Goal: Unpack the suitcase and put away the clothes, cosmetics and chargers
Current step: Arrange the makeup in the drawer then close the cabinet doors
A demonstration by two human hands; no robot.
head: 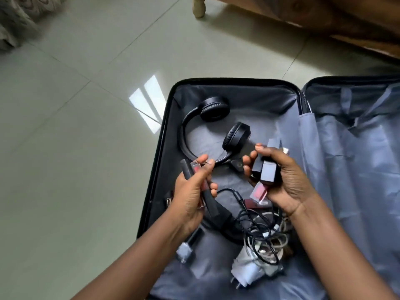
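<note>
An open black suitcase (166,118) with grey lining lies on the tiled floor. My left hand (190,193) is shut on a few slim lip-gloss tubes (44,169) with red contents and dark caps. My right hand (283,180) is shut on several square dark cosmetics boxes (267,171) and a red lip gloss (258,191). Both hands hover over the left half of the case. Black headphones (207,128) lie at its far end. A tangle of black and white charger cables (259,230) and a white plug adapter (249,269) lie nearer me.
The suitcase's right half (357,169) holds only loose grey lining and straps. A wooden bed frame (324,16) with a pale turned leg (199,6) stands beyond it. Patterned fabric (15,18) hangs at the top left. A silver-capped tube (186,250) lies near my left wrist.
</note>
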